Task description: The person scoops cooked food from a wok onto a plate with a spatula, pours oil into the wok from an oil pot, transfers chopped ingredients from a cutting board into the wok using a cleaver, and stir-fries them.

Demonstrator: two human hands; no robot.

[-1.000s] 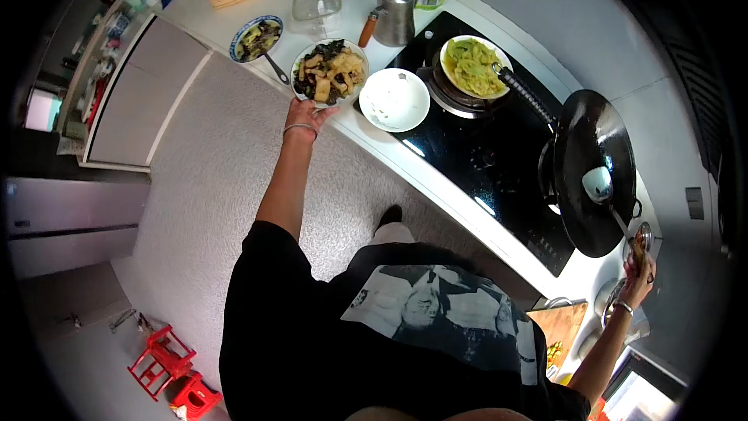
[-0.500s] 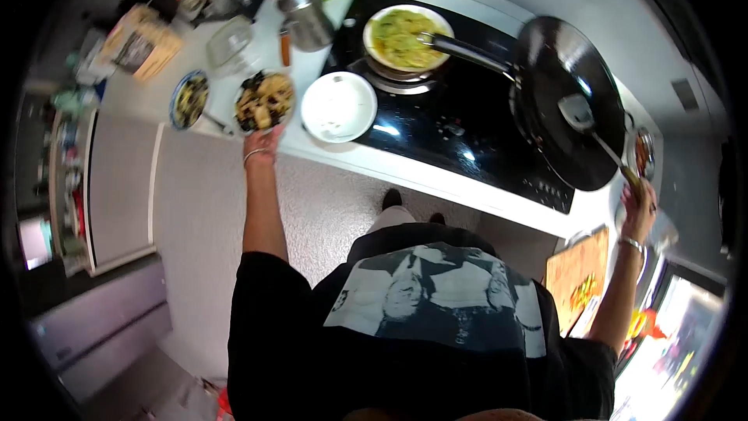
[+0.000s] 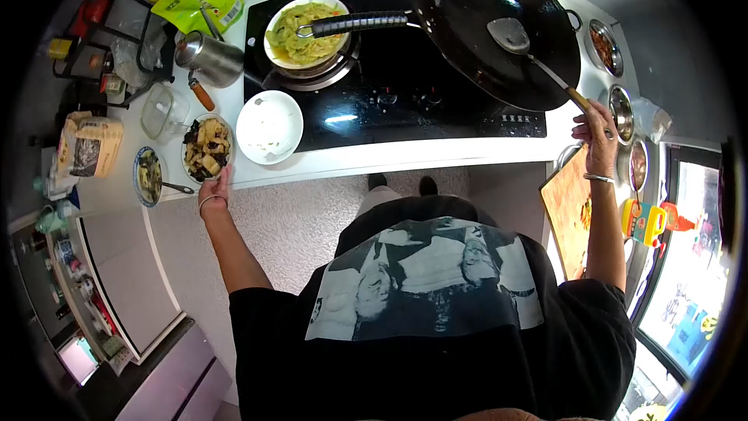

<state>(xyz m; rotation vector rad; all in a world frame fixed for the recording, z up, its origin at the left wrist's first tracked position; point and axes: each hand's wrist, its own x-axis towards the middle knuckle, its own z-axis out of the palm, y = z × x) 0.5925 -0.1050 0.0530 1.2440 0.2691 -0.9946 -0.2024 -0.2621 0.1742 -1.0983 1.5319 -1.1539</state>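
My right hand (image 3: 600,139) is closed around the wooden end of a metal spatula (image 3: 548,71), whose blade lies inside a black wok (image 3: 467,31). The wok's wrapped handle reaches left over a plate of yellow-green cooked vegetables (image 3: 305,31) on the left burner. My left hand (image 3: 214,194) is at the near rim of a plate of tofu pieces and black fungus (image 3: 207,146), fingers stretched out and touching the rim. A white bowl (image 3: 269,127) with a few scraps stands just right of that plate.
Left on the counter are a patterned bowl with a spoon (image 3: 148,177), a glass container (image 3: 161,112), a metal pot (image 3: 209,61) and a green pouch (image 3: 201,1). At right, a cutting board (image 3: 566,206) holds chopped bits, with metal bowls (image 3: 621,113) beyond.
The camera view has turned and shifted, so the counter appears farther left and more level. My left hand stays by the tofu plate; my right hand keeps hold of the spatula in the wok.
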